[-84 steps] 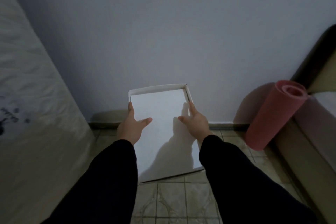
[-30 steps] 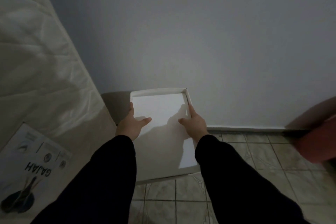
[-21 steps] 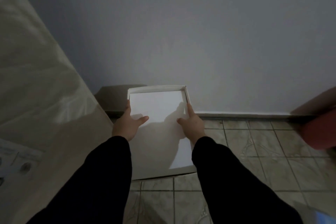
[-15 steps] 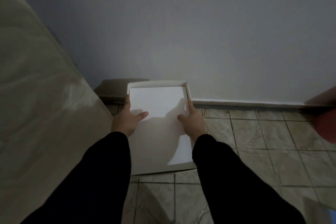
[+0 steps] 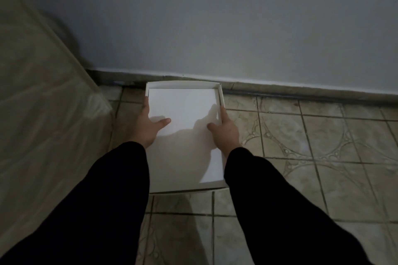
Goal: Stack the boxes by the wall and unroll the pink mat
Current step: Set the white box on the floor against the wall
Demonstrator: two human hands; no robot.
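A flat white box (image 5: pixel 183 109), open on top with a low rim, is low over the tiled floor with its far edge at the foot of the wall. My left hand (image 5: pixel 148 127) grips its left side, thumb lying inside on the white bottom. My right hand (image 5: pixel 225 129) grips the right side the same way, forefinger along the rim. Whether the box rests on the tiles I cannot tell. The pink mat is out of view.
A plastic-wrapped mattress (image 5: pixel 47 118) leans at the left, close to the box. The grey wall (image 5: pixel 215 23) and its skirting (image 5: pixel 301 90) run across the back. Patterned floor tiles (image 5: pixel 312 146) stretch to the right.
Both hands have brought the box down toward the floor, close against the wall's foot. The view has tipped downward and leftward, and the pink mat at the right has dropped out of sight.
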